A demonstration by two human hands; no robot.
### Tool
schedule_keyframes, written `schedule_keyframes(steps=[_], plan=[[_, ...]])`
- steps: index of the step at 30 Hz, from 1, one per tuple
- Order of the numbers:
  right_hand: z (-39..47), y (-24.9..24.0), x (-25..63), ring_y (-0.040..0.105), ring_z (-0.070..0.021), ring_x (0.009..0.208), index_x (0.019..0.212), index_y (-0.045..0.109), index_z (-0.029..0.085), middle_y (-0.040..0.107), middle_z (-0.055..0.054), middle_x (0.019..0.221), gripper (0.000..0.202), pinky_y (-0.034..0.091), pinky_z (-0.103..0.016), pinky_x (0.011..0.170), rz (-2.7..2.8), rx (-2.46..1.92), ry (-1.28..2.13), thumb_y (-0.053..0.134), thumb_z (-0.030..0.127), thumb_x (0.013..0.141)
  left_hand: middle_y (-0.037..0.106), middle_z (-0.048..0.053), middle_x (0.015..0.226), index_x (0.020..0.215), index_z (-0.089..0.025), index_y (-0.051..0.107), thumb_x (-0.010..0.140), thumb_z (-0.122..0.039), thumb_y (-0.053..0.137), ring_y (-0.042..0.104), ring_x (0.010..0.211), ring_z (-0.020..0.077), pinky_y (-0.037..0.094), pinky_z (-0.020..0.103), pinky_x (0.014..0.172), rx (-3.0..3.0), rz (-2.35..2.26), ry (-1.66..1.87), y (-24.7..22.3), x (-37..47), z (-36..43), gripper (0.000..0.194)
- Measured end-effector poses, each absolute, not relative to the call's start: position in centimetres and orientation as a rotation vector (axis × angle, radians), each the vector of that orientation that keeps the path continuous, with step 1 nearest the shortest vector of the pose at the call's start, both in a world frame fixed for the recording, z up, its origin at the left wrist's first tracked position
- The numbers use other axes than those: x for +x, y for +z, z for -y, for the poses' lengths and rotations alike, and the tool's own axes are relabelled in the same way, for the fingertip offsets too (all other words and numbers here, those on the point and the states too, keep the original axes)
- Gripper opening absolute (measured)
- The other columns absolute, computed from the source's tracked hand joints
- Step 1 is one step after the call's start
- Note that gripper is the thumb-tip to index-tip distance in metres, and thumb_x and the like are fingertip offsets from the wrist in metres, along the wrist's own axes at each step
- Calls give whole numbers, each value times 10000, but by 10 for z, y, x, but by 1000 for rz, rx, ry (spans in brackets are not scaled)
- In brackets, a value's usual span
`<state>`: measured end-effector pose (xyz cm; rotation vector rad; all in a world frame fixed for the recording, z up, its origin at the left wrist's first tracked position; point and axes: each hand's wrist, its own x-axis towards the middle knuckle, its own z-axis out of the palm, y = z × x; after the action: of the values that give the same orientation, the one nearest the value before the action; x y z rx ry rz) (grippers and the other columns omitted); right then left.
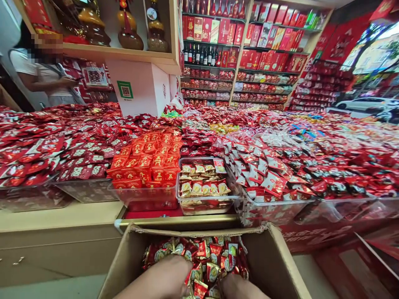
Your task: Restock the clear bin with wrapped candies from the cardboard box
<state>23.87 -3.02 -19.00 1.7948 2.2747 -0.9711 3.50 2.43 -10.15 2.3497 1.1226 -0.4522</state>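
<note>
While small red-and-gold packets lie heaped inside an open cardboard box at the near middle of the scene, we have both hands down among them. Our left hand reaches in from the near left, back uppermost, with packets touching its right side; our right hand is sunk in the near right part of the heap. We cannot tell how far the fingers of either hand are spread or curled, or whether they have hold of anything, because the packets and the hands themselves hide them.

Just beyond the box's far edge, we see a clear tub holding rows of gold-and-red sachets. On its left, orange-red bags rise above the rim of another tub; on its right, white-and-red bags fill a third. Farther left we find dark red bags.

Past these heaps, left of the middle, we face a pale stand bearing a green-framed code, near gourd-shaped bottles. At the far left, a person in a white top holds a dark object. At the far middle, wall shelves carry dark bottles and red boxes; at the far right we see a white car outside.
</note>
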Motion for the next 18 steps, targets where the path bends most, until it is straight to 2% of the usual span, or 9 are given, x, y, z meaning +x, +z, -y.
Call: schedule_keyframes(steps=[2, 5, 6, 8, 10, 12, 15, 18], plan=[[27, -160, 245, 620, -227, 657, 742, 623, 164, 657, -89, 675, 231, 450, -287, 554, -2337, 1826, -1194, 465, 65, 605, 622, 145, 1049, 1067, -200, 581, 660, -347, 591, 574, 939, 331, 451, 424, 761, 2260, -1089, -317, -90, 38, -29, 433], [21, -116, 246, 518, -110, 589, 768, 531, 178, 571, 12, 638, 177, 388, -206, 536, -2399, 1918, -1905, 470, 67, 645, 543, 86, 1186, 1211, -254, 441, 627, -386, 649, 493, 1063, 273, 398, 368, 858, 1904, -875, -25, -83, 47, -29, 634], [20, -105, 244, 486, -94, 581, 763, 506, 176, 539, 27, 635, 129, 376, -197, 537, -2376, 1932, -2155, 498, 93, 666, 562, 64, 1147, 1202, -253, 441, 631, -358, 656, 505, 1034, 242, 405, 334, 836, 1741, -773, 58, -83, 50, -29, 618], [17, -91, 240, 451, -84, 589, 744, 485, 173, 499, 35, 647, 93, 369, -199, 555, -2335, 1977, -2502, 564, 183, 695, 617, 8, 916, 1097, -215, 513, 681, -308, 627, 554, 824, 155, 422, 238, 687, 1474, -626, 148, -82, 57, -27, 442], [14, -87, 237, 441, -83, 588, 734, 495, 169, 489, 33, 645, 159, 369, -207, 563, -2298, 2075, -2652, 610, 271, 693, 562, -40, 697, 974, -162, 565, 719, -291, 602, 488, 607, 79, 354, 173, 546, 1336, -614, 203, -81, 61, -26, 288], [12, -90, 235, 444, -86, 587, 780, 516, 167, 500, 27, 657, 228, 372, -213, 554, -2212, 2153, -2727, 635, 331, 678, 526, -47, 651, 909, -129, 577, 728, -286, 606, 431, 560, 57, 306, 167, 519, 1295, -657, 276, -80, 62, -27, 242], [11, -98, 234, 429, -78, 536, 782, 533, 150, 509, 28, 620, 291, 351, -211, 503, -2114, 2084, -2788, 654, 381, 653, 580, -6, 765, 993, -128, 521, 706, -272, 642, 484, 657, 79, 336, 193, 600, 1212, -647, 375, -78, 60, -28, 342], [11, -100, 233, 408, -63, 474, 678, 520, 138, 496, 42, 536, 293, 326, -207, 475, -2100, 2073, -2817, 662, 391, 642, 601, 9, 811, 1167, -157, 365, 681, -253, 669, 518, 663, 85, 362, 212, 612, 1129, -603, 384, -76, 58, -29, 581]])
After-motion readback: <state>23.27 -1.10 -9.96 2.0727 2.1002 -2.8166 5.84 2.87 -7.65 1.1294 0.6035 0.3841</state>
